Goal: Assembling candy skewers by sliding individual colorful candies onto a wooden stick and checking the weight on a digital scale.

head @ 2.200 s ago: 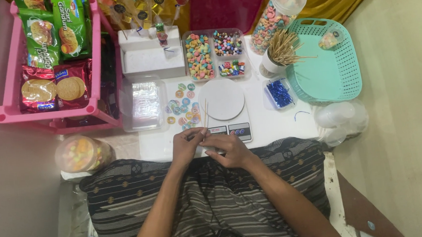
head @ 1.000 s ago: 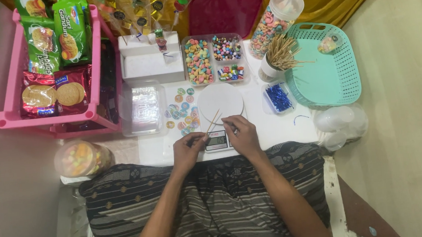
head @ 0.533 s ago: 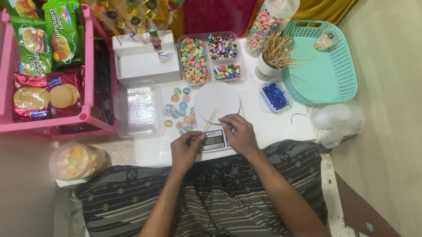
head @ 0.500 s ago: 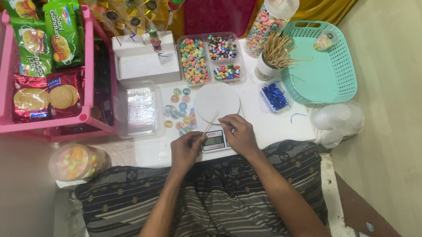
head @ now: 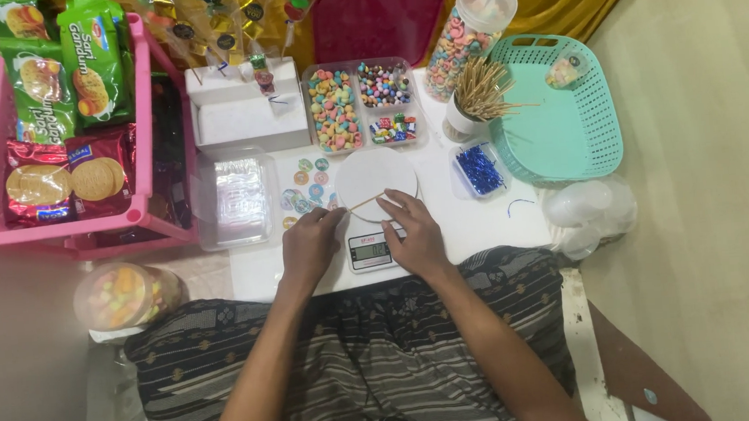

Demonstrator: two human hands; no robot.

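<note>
Off the table's left edge, a pink plastic rack [head: 144,121] is holding green and red biscuit packets [head: 60,118], and near the front-left corner a clear round tub of pastel sweets [head: 121,296] is standing. On the table, a clear plastic container [head: 235,198] is lying towards the left edge, with a white rectangular box [head: 245,114] behind it. Small round coloured stickers [head: 307,189] are lying scattered between the container and the small white digital kitchen scale [head: 374,210], which is sitting near the front edge at the middle. The left hand [head: 314,245] is resting at the scale's left side with fingers curled, pinching the near end of a thin wooden skewer [head: 363,202]; the skewer is lying slantwise across the scale's round white platform. The right hand [head: 411,230] is lying half-closed over the front of the scale, its fingertips [head: 391,202] touching the skewer's far end. Behind the scale, a clear divided tray of coloured candies [head: 358,106] is sitting, then a white cup of wooden skewers [head: 472,98] and a tall clear jar of cereal rings [head: 471,23]. A small clear box of blue twist ties [head: 479,170] is lying right of the scale, and a teal plastic basket [head: 553,128] is sitting at the right edge.
</note>
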